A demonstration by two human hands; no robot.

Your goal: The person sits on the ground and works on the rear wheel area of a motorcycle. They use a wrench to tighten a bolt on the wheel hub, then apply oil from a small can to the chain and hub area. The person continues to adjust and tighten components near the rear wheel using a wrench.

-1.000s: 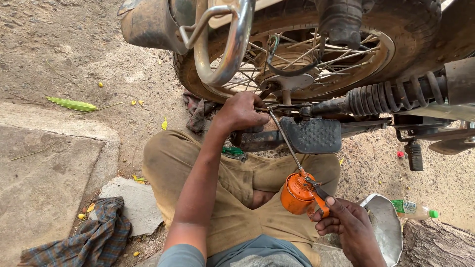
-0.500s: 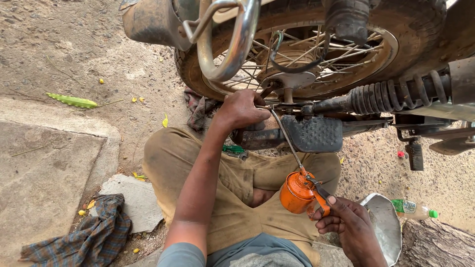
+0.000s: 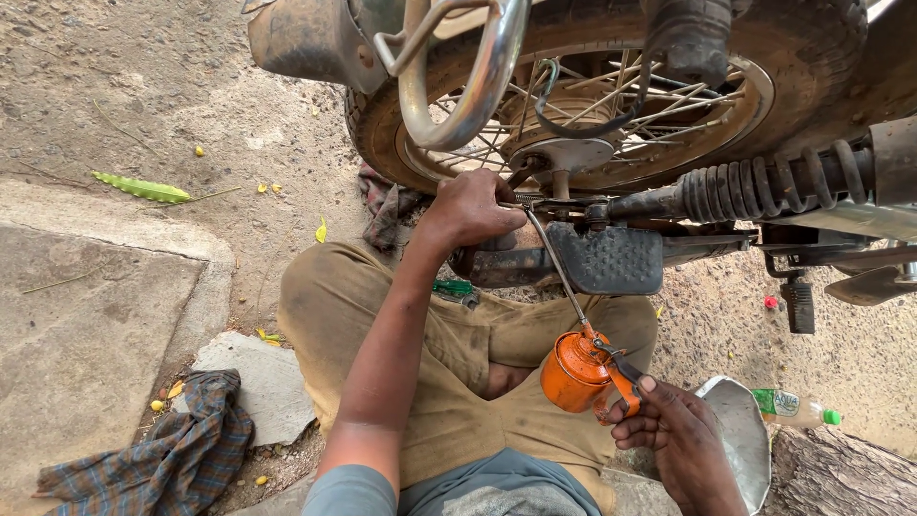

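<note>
Held orange metal oil can (image 3: 576, 371) low over lap in right hand (image 3: 680, 441), grip closed on trigger. Steadied long thin spout (image 3: 554, 263) with left hand (image 3: 470, 206), fingers pinched at spoked rear wheel hub (image 3: 564, 153) for aim.

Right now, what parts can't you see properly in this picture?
- Spout tip of the oil can: head view, hidden behind the left hand at the axle.
- Left fingers: curled out of sight under that hand.
- Wheel: top cut off by the upper edge; the chrome bar covers part of the spokes.
- Right hand: wrist cut off by the bottom edge.
- Bottle: too small to read.
</note>
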